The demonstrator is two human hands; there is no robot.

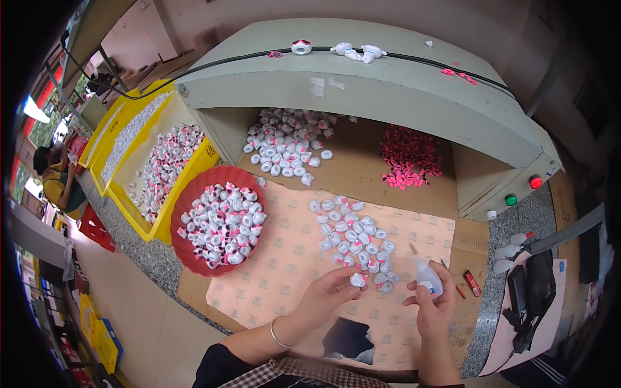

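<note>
Desk (517, 226): speckled stone top, with a grey-green box housing (362, 84) at the far side, open toward the near side. A black cable (414, 57) runs along its top, with a few loose white pieces just beside it.
Yellow bins (145, 223) at far left, holding small white-and-pink parts.
Pale patterned sheet (284, 265) covers the near middle of the desk.
Red round bowl (184, 249) sits on the sheet's left edge, heaped with small white-and-pink parts.
Inside the housing: a pile of white caps (288, 145) on the left, a pile of pink bits (409, 158) on the right, apart from each other.
A cluster of white caps (354, 236) lies mid-sheet, just far of the hands.
Left hand (326, 294): fingers closed, pinching one white cap (357, 279) at the cluster's near edge. Metal bangle (277, 335) on the wrist.
Right hand (435, 304): closed around a small glue bottle (427, 275), nozzle tilted up and to the left, near the held cap but not touching it.
Red lighter-like item (471, 283) on the desk, right of the right hand.
</note>
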